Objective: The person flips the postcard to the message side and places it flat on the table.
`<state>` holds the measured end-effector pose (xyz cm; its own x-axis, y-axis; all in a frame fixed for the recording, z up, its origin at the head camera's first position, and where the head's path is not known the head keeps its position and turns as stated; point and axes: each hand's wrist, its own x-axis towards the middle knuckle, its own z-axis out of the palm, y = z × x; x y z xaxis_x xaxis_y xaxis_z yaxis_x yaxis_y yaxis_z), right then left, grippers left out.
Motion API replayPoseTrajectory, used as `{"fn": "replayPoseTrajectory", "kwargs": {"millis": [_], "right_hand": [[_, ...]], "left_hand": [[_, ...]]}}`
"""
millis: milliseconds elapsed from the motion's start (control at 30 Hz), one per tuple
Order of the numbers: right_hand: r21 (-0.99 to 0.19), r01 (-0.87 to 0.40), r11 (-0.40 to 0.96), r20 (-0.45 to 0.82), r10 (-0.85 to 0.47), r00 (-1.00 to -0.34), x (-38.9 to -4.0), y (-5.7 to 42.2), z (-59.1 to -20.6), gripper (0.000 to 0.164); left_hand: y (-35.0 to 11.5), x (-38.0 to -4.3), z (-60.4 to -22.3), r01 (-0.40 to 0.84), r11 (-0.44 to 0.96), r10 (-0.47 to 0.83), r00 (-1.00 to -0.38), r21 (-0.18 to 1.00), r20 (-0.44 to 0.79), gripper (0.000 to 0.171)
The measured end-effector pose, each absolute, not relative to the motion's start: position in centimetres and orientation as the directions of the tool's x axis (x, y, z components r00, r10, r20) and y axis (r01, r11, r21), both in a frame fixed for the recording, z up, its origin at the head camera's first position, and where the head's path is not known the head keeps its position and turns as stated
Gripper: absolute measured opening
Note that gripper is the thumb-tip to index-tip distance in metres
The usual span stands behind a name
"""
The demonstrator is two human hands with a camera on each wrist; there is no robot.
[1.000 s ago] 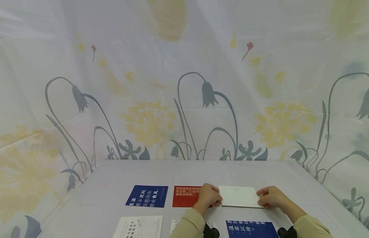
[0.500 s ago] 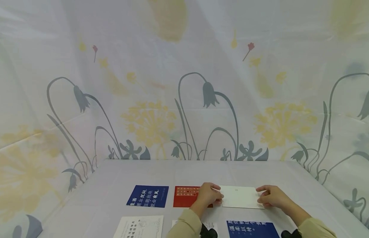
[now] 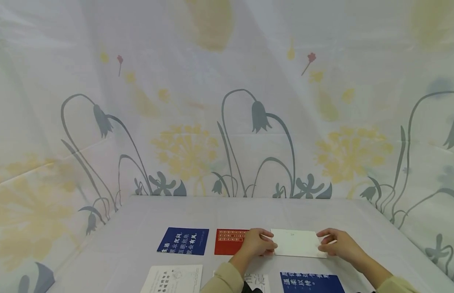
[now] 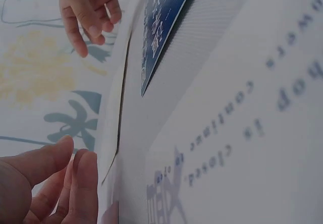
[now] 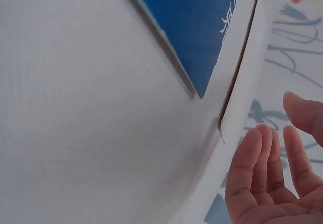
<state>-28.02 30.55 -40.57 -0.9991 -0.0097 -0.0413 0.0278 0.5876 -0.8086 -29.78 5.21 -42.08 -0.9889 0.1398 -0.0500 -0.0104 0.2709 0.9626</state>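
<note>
Ideally, nudge the white postcard (image 3: pixel 296 243), flat on the worktop (image 3: pixel 197 211) beside the red postcard (image 3: pixel 227 243), evenly square: left hand (image 3: pixel 257 243) and right hand (image 3: pixel 339 244) flank its ends, each grip loosely parted, apparently holding nothing.

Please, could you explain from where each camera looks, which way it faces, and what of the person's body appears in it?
Head: worn on the head, facing forward and down to the table and flowered backdrop; left grip, right grip and sleeves show.
Left wrist: looks low across a printed white card; left grip lower left, right grip upper left.
Right wrist: looks low past a blue card; right grip lower right, a bit of left grip top right.
Shared: both wrist views show that blue card.
</note>
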Motion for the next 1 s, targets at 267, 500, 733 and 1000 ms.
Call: {"fn": "replayPoseTrajectory", "kwargs": {"millis": [267, 500, 733, 1000], "right_hand": [[-0.799, -0.027, 0.601, 0.001, -0.043, -0.999, -27.2, 30.2, -40.7, 0.037], [-0.785, -0.025, 0.619, -0.008, -0.050, -0.999, -26.7, 30.1, -40.8, 0.035], [-0.786, -0.140, 0.603, 0.051, -0.164, -0.985, -25.6, 30.5, -40.6, 0.035], [-0.796, -0.131, 0.590, 0.023, -0.187, -0.982, -24.8, 30.3, -40.9, 0.033]], "left_hand": [[5.0, -29.0, -42.0, 0.010, 0.268, 0.158, -0.987, 0.963, -0.034, 0.021], [5.0, -28.3, -42.0, 0.010, 0.258, 0.182, -0.983, 0.966, -0.039, 0.023], [5.1, -27.4, -41.7, -0.007, 0.278, 0.189, -0.980, 0.960, -0.062, 0.022], [4.7, -26.5, -41.6, 0.019, 0.299, 0.227, -0.972, 0.954, -0.052, 0.020]]}}
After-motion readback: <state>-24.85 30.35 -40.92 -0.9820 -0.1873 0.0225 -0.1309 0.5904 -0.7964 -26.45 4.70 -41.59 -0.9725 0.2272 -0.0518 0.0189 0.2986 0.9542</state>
